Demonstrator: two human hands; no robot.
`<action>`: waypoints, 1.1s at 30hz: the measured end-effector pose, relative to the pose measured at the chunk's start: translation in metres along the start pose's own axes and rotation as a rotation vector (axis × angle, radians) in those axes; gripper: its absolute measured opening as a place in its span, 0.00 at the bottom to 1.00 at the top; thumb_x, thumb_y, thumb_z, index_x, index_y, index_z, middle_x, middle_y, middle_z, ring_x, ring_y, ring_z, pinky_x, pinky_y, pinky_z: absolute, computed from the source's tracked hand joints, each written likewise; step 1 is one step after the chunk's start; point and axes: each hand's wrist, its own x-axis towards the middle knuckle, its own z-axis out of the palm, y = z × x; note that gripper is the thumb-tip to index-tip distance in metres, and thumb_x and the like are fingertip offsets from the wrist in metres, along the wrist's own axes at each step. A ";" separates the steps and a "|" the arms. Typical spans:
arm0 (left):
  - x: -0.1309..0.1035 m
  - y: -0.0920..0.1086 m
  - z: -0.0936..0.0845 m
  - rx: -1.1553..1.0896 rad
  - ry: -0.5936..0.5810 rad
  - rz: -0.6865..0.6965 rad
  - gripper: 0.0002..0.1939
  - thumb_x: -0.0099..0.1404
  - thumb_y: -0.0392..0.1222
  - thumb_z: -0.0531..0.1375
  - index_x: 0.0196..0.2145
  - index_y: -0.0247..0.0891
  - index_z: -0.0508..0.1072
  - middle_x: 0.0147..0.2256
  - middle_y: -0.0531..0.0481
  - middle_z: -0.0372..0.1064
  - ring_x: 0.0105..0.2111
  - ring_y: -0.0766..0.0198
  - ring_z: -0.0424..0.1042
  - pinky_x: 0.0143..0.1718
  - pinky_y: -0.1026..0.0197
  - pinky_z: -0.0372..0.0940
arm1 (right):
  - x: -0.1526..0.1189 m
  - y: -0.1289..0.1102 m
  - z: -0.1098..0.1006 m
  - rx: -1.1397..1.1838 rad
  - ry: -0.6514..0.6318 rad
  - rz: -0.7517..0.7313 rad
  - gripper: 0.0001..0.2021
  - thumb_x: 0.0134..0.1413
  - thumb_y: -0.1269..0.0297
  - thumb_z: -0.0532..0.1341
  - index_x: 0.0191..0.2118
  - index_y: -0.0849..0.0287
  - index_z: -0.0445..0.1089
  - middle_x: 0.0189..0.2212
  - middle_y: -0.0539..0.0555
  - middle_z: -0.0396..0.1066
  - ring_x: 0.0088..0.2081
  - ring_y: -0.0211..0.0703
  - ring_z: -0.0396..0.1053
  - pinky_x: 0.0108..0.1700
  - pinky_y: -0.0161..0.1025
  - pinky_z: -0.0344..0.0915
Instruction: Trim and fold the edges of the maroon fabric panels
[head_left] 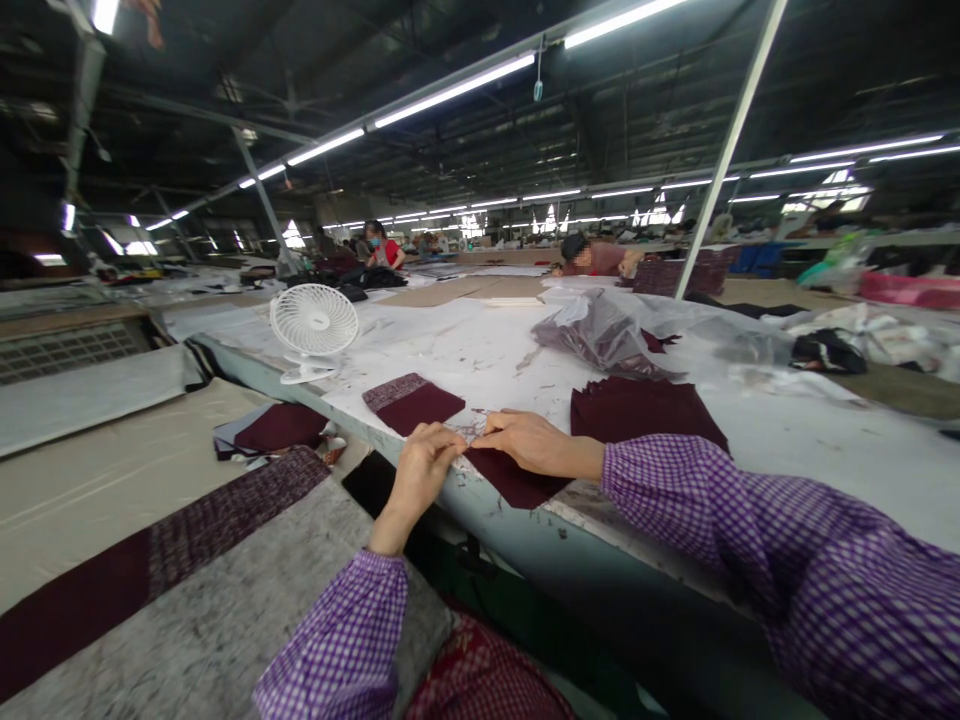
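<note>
A dark maroon fabric piece (517,482) lies at the near edge of the white-topped table (480,345). My right hand (525,442) reaches over it, thumb and fingers pinched at its left corner. Close beside, my left hand (425,465) has its fingertips pinched at the same corner, near the table's edge. Just beyond my left hand rests a maroon piece with a speckled band (420,405). A stack of maroon pieces (645,408) sits behind my right forearm.
A white fan (313,325) stands at the left edge. Clear plastic bags (600,330) lie farther back. Lower left, a speckled maroon strip (187,530) and a folded maroon bundle (281,428) lie on another surface. Two people work at the far tables.
</note>
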 end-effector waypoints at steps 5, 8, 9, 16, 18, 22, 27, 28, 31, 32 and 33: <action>0.000 0.000 -0.003 -0.091 0.029 -0.117 0.06 0.64 0.40 0.57 0.32 0.39 0.73 0.31 0.50 0.68 0.36 0.60 0.65 0.39 0.58 0.59 | 0.001 0.000 0.000 -0.002 0.000 -0.007 0.18 0.60 0.75 0.51 0.50 0.56 0.72 0.38 0.56 0.68 0.36 0.40 0.62 0.37 0.36 0.59; 0.003 0.008 -0.002 0.067 -0.028 -0.076 0.05 0.61 0.37 0.58 0.28 0.39 0.72 0.30 0.50 0.66 0.35 0.59 0.63 0.38 0.58 0.58 | 0.001 0.000 0.000 0.005 0.004 0.002 0.18 0.60 0.75 0.51 0.50 0.56 0.73 0.37 0.56 0.68 0.36 0.40 0.62 0.38 0.36 0.59; 0.004 0.010 -0.001 0.111 -0.040 -0.058 0.05 0.61 0.36 0.58 0.27 0.39 0.71 0.30 0.50 0.66 0.35 0.59 0.63 0.38 0.58 0.58 | 0.001 0.000 -0.001 0.006 0.003 0.000 0.18 0.60 0.75 0.51 0.49 0.56 0.73 0.37 0.56 0.67 0.36 0.40 0.62 0.38 0.36 0.59; 0.000 0.010 0.002 0.317 -0.019 0.106 0.11 0.68 0.40 0.52 0.31 0.38 0.71 0.33 0.48 0.67 0.35 0.59 0.62 0.37 0.56 0.56 | 0.001 0.002 -0.004 0.007 -0.031 -0.035 0.18 0.61 0.75 0.50 0.50 0.57 0.72 0.37 0.56 0.67 0.35 0.39 0.62 0.37 0.36 0.59; -0.003 0.007 0.002 0.350 -0.008 0.147 0.14 0.70 0.43 0.50 0.32 0.38 0.72 0.33 0.48 0.68 0.35 0.58 0.62 0.36 0.56 0.56 | 0.001 0.003 -0.005 0.010 -0.038 -0.052 0.19 0.61 0.75 0.49 0.51 0.57 0.71 0.38 0.56 0.67 0.35 0.39 0.62 0.38 0.36 0.60; -0.008 -0.003 -0.002 0.241 -0.013 0.173 0.16 0.70 0.46 0.50 0.33 0.39 0.74 0.34 0.48 0.70 0.35 0.59 0.63 0.37 0.56 0.58 | 0.002 0.003 -0.004 -0.013 -0.050 -0.079 0.23 0.59 0.78 0.49 0.54 0.54 0.70 0.39 0.57 0.66 0.37 0.41 0.62 0.42 0.38 0.61; -0.014 -0.009 -0.014 -0.007 -0.044 0.112 0.14 0.69 0.44 0.51 0.37 0.39 0.75 0.39 0.48 0.72 0.40 0.59 0.66 0.44 0.56 0.61 | 0.003 -0.002 -0.011 -0.016 -0.156 -0.088 0.30 0.56 0.81 0.48 0.60 0.47 0.63 0.42 0.58 0.64 0.41 0.44 0.61 0.46 0.42 0.61; -0.015 -0.008 -0.015 -0.020 -0.038 0.091 0.13 0.69 0.44 0.51 0.39 0.40 0.75 0.39 0.47 0.72 0.41 0.59 0.67 0.45 0.56 0.61 | 0.002 -0.003 -0.014 -0.001 -0.169 -0.076 0.31 0.55 0.81 0.48 0.60 0.47 0.62 0.42 0.57 0.64 0.42 0.44 0.61 0.46 0.42 0.61; -0.017 0.000 -0.013 0.019 -0.011 0.074 0.14 0.69 0.44 0.52 0.47 0.41 0.74 0.39 0.47 0.71 0.41 0.58 0.66 0.45 0.54 0.61 | 0.000 -0.001 -0.019 0.058 -0.138 0.055 0.29 0.56 0.77 0.52 0.63 0.53 0.58 0.47 0.59 0.63 0.46 0.47 0.61 0.50 0.45 0.59; -0.018 0.002 -0.012 0.044 -0.011 0.083 0.15 0.68 0.44 0.52 0.47 0.42 0.73 0.39 0.47 0.70 0.41 0.58 0.66 0.45 0.54 0.61 | -0.001 0.002 -0.020 0.075 -0.122 0.126 0.28 0.56 0.73 0.55 0.63 0.55 0.57 0.49 0.60 0.63 0.48 0.49 0.61 0.52 0.46 0.58; -0.019 0.005 -0.012 0.064 -0.015 0.094 0.15 0.68 0.45 0.52 0.47 0.42 0.74 0.39 0.47 0.70 0.41 0.57 0.66 0.46 0.53 0.61 | -0.001 0.005 -0.019 0.093 -0.114 0.200 0.28 0.56 0.68 0.58 0.63 0.57 0.57 0.50 0.61 0.63 0.49 0.51 0.61 0.53 0.48 0.57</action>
